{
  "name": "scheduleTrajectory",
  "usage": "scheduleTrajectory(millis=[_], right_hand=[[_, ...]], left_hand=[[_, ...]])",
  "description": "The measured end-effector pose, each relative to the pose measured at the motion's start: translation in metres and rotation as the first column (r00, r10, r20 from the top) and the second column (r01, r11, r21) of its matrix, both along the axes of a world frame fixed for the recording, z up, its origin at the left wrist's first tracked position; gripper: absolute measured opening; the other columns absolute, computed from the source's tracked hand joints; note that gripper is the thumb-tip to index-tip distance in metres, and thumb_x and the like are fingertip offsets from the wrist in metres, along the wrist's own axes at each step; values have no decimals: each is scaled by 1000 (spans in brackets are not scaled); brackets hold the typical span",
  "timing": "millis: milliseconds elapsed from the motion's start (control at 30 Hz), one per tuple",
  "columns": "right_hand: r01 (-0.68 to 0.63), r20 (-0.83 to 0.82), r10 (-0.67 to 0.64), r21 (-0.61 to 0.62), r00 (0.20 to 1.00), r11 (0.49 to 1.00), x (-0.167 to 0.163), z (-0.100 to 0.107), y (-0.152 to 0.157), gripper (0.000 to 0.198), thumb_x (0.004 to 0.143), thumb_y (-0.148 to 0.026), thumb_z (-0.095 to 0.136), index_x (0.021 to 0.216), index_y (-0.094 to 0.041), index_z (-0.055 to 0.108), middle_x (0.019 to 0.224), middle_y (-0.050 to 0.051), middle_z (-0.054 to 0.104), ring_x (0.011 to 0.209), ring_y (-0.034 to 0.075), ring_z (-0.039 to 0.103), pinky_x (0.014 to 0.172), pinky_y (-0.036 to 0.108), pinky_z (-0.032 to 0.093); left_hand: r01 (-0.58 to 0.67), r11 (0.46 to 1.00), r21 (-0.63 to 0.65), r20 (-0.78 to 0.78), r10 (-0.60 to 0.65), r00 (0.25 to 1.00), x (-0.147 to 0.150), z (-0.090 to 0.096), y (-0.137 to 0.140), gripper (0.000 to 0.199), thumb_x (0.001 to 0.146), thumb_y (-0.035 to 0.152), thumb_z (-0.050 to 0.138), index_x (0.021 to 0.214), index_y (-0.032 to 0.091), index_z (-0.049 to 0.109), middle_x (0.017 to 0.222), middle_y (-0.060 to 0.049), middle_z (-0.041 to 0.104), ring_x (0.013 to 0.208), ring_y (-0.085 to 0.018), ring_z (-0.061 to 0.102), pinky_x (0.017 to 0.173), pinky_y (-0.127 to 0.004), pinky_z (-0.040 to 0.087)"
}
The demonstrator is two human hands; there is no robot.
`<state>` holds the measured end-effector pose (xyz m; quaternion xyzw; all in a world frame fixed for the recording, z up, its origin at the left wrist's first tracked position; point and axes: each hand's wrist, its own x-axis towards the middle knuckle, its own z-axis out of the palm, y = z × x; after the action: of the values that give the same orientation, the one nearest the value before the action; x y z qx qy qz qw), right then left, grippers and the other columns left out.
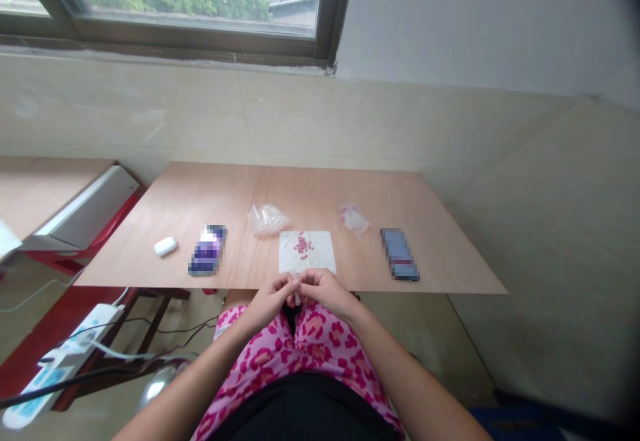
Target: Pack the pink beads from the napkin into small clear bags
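Observation:
My left hand and my right hand meet at the front edge of the table, over my lap. The fingers of both are closed in a pinch, thumbs close together. Something small and pale shows just below the fingertips; I cannot make out what it is. Right behind the hands lies a white sheet, with a loose cluster of small pinkish-red pieces on it. Clear plastic bags are heaped behind the sheet to the left. To the right lies a clear plastic bag with pinkish-red marks or contents.
On the wooden table a phone and a white case lie at left, another phone at right. A power strip with cables sits low at left. A wall and window stand behind the table.

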<state>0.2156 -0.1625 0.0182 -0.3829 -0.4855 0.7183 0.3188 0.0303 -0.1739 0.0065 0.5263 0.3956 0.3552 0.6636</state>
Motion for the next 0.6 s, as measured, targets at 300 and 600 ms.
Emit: scheduleTrajectory(millis=[300,600], right_hand=[[-123,26,123,21,992,992,5,6,-1,36,82,-50,78,81,-15,71,81,7,75,77,19,69,72,30,49],[-115,-14,115,20,993,993,4,2,-1,38,78,-47,83,79,-18,59,78,4,72,79,19,69,77,32,51]], left_hand=[[-5,1000,11,-84,5,996,-3,2,1,44,96,46,56,63,17,59,64,-3,61,64,-17,56,68,-28,45],[78,992,96,-150,-63,987,-4,10,0,37,98,41,52,71,17,62,72,-3,61,71,-17,55,72,-28,45]])
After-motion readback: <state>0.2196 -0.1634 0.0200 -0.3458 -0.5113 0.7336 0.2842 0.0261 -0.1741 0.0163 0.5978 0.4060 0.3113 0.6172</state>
